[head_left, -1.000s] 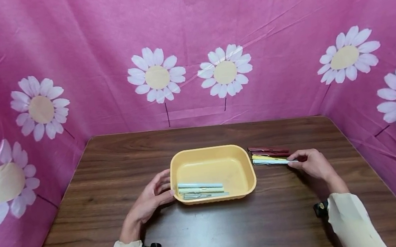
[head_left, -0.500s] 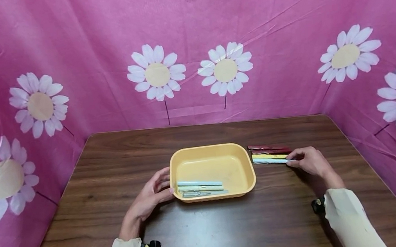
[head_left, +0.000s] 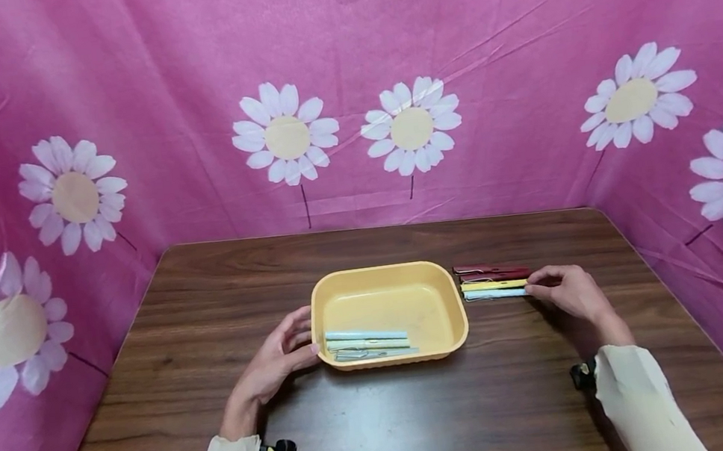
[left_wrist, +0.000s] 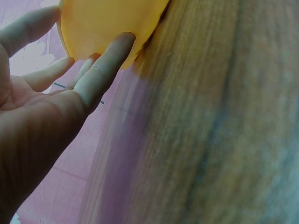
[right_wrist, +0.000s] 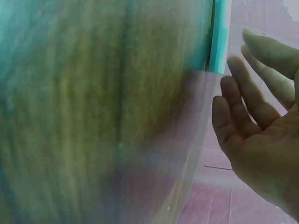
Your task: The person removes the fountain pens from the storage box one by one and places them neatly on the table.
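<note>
Hands (head_left: 272,366) (head_left: 575,297): two | yellow tray (head_left: 437,321): one | inside pens (head_left: 368,344): three | outside pens (head_left: 494,286): four

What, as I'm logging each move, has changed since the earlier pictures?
The right ends of the light blue pen and yellow pen have swung slightly toward the far edge of the table. The right hand has shifted that way and appears to have let go of the light blue pen. The left hand and tray stayed, with three pens inside unmoved.
</note>
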A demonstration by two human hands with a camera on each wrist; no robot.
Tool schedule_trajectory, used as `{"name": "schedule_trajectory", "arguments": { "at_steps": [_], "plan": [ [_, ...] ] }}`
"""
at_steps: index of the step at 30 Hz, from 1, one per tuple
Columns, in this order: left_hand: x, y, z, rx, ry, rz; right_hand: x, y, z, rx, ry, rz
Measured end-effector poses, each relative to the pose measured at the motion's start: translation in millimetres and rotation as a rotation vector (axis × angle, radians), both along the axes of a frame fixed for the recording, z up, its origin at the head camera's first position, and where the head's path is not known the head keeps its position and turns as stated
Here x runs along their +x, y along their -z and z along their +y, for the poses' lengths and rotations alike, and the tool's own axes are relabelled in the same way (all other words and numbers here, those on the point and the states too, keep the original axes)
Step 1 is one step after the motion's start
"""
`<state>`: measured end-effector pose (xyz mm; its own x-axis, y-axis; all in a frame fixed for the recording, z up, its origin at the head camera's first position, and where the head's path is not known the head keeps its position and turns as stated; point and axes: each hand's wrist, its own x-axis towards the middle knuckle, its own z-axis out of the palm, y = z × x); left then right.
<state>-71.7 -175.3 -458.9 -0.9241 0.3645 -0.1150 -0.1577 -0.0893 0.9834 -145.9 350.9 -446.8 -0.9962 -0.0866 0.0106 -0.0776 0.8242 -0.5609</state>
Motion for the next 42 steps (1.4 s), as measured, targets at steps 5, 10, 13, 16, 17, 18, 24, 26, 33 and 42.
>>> {"name": "schedule_trajectory", "arguments": {
  "at_steps": [5, 10, 13, 16, 17, 18, 24, 26, 33, 42],
  "plan": [
    [0.5, 0.0, -0.4, 0.012, 0.001, 0.003, 0.8, -4.3, -8.0, -0.029, 0.001, 0.034],
    [0.7, 0.2, 0.1, 0.011, 0.003, 0.009, 4.4, -15.4, -28.7, -0.099, -0.018, 0.095],
    [0.9, 0.1, 0.1, 0.009, 0.004, 0.006, 7.1, -22.3, -48.4, -0.189, -0.034, 0.128],
    [1.6, -0.4, 0.0, 0.01, 0.005, -0.003, 8.0, -26.8, -69.6, -0.309, -0.061, 0.155],
    [1.9, -0.5, 0.3, 0.01, 0.005, -0.005, 8.0, -28.3, -75.9, -0.345, -0.072, 0.161],
    [2.1, -0.9, 0.9, 0.012, 0.003, -0.008, 8.2, -30.0, -82.0, -0.376, -0.084, 0.16],
    [2.3, -1.8, 1.5, 0.013, 0.001, 0.0, 10.7, -36.2, -115.2, -0.528, -0.126, 0.112],
    [2.0, -1.6, 0.4, 0.011, 0.008, 0.007, 11.0, -35.3, -123.3, -0.546, -0.133, 0.098],
    [0.5, -1.5, 0.3, 0.016, 0.013, 0.024, 14.8, -28.9, -146.9, -0.566, -0.169, 0.074],
    [0.6, 0.4, 0.8, 0.028, 0.008, 0.015, 18.4, -22.0, -180.4, -0.632, -0.283, 0.019]
  ]
}}
